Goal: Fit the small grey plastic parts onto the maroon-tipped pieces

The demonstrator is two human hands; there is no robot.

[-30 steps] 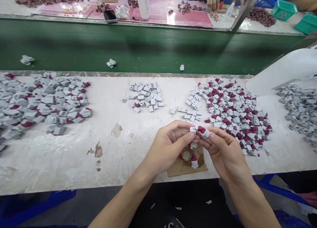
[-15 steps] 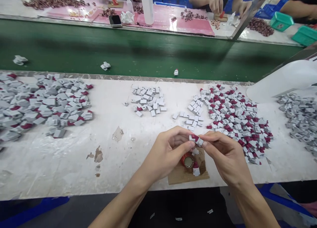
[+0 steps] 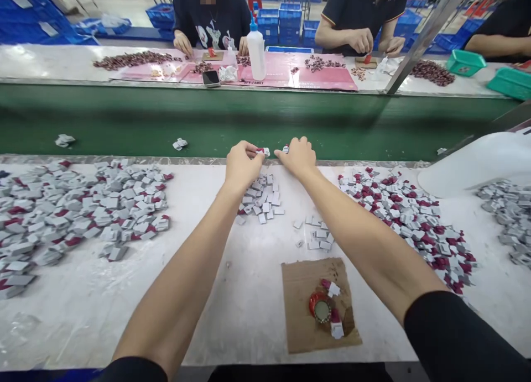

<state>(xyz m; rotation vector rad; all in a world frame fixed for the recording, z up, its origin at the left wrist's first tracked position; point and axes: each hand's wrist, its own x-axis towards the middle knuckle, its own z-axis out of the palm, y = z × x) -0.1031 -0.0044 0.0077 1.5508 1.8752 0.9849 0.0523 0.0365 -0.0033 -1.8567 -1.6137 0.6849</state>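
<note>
My left hand [image 3: 243, 163] is closed in a pinch on a small white-and-maroon plastic piece [image 3: 263, 151], held above the far edge of the table. Just right of it, my right hand [image 3: 299, 156] reaches over the green belt, fingers apart. Between its thumb and forefinger shows another small white piece [image 3: 285, 148]; whether they touch it is hard to tell. Nearer me, a brown cardboard square [image 3: 301, 321] bears a red round container [image 3: 321, 307] with a pale top. Two white-and-maroon pieces [image 3: 337, 328] lie beside that container.
Grey-and-maroon pieces [image 3: 95, 205] are heaped at left, with another heap [image 3: 415, 221] at right. Loose white blocks [image 3: 265, 199] lie below my hands. A large white bottle [image 3: 468, 161] leans at right. Across the green belt [image 3: 124, 116], co-workers sit at another table.
Both hands have moved forward from above the cardboard to the belt's edge. They have separated, and the white-and-maroon piece stays in my left hand. The view has tilted up.
</note>
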